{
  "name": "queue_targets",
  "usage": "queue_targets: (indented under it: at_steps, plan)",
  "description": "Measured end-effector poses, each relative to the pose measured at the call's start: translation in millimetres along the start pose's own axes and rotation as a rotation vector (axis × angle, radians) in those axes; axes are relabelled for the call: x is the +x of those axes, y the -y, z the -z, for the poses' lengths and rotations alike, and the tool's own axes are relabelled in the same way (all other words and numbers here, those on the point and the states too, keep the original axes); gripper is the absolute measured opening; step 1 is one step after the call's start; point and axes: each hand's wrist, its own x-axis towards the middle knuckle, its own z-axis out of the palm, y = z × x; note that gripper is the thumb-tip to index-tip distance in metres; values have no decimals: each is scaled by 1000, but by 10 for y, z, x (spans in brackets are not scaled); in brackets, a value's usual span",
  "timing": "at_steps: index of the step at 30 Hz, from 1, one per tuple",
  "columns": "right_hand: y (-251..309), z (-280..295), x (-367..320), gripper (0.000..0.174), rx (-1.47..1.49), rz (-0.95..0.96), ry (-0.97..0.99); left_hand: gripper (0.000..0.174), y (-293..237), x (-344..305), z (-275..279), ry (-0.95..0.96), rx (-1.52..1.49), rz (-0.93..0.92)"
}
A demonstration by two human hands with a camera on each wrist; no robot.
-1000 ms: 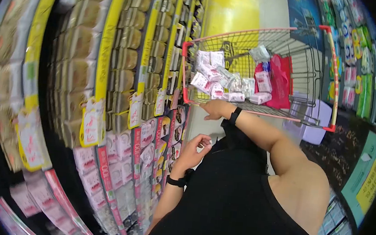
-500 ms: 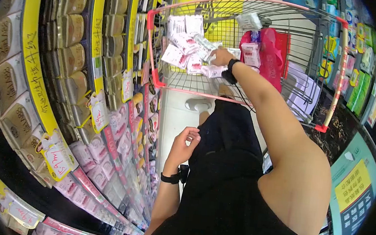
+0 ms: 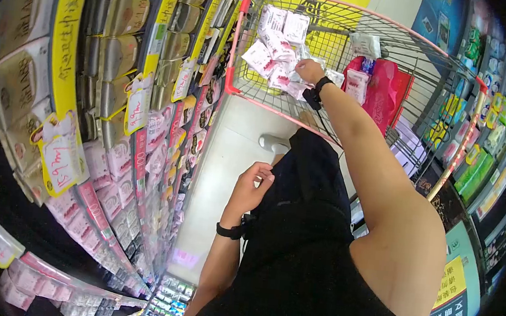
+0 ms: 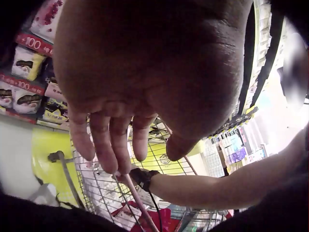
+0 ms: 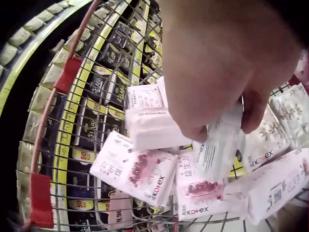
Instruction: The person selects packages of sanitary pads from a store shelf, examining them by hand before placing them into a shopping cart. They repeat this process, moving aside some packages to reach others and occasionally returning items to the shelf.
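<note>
A second ago the shopper's right hand (image 3: 311, 72) was only at the cart's near long edge; by half a second ago it was down among the goods, and there it stays. Seen from the right wrist, its thumb and fingers pinch a slim, pale packet (image 5: 219, 145), tipped up on edge. That packet is inside the cart (image 3: 231, 81), over the pile near the end away from the handle (image 3: 463, 141) (I can't tell whether it touches those beneath). So the work, as I judge it, has passed from reaching to handling one packet; whether it's being set down or picked up, I couldn't say.

The pink-and-white packets (image 3: 259, 58) lie heaped against that far end, some overlapping, while a pink bag (image 3: 387, 95) sits nearer the handle. The left hand (image 3: 252, 187) has hung outside the near edge all along, close to the dark clothing (image 3: 318, 176), fingers loosely bent, thumb apart from them, nothing in it (a spare hand, for now).
</note>
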Motion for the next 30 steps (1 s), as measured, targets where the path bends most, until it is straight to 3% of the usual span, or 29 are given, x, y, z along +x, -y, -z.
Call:
queue_targets:
  at_steps: [4, 5, 9, 12, 14, 17, 19, 20, 21, 22, 23, 24, 26, 30]
  plan:
    - [185, 292, -270, 36, -20, 73, -201, 23, 46, -110, 21, 11, 62, -102]
    - [208, 365, -352, 37, 15, 6, -230, 23, 103, -149, 30, -1, 71, -126]
    - [203, 601, -628, 41, 397, 76, -342, 25, 229, -408, 110, -42, 143, -214]
    - [792, 975, -1464, 27, 824, 87, 9, 26, 425, -651, 152, -99, 158, -282]
    - [1225, 1047, -2122, 25, 795, 206, 149, 26, 595, -816, 165, -161, 155, -344]
    - [1483, 554, -2571, 20, 1201, 142, 580, 72, 777, -1070, 195, -444, 93, -480]
    - [1978, 253, -3304, 17, 1135, 146, 641, 113, 913, -1222, 284, -611, 74, -548]
    - [1930, -15, -3351, 20, 1083, 134, 802, 109, 925, -1329, 336, -666, 110, -625]
    - [2197, -164, -3769, 25, 1019, 53, 757, 106, 911, -1472, 384, -722, 146, -698]
    - [2107, -511, -3755, 29, 911, 145, 917, 103, 963, -1608, 432, -780, 182, -766]
    - [2146, -607, -3878, 26, 1101, 55, 1232, 88, 1227, -1663, 493, -727, 166, -734]
    - [2232, -808, -4045, 32, 1024, 34, 1118, 72, 1375, -1747, 491, -643, -79, -729]
    - [2322, -1001, -4277, 44, 776, 52, 1115, 47, 1512, -2105, 484, -756, -178, -687]
    - [2366, -1407, -4653, 49, 348, 399, 1029, 28, 2096, -2659, 468, -857, -486, -589]
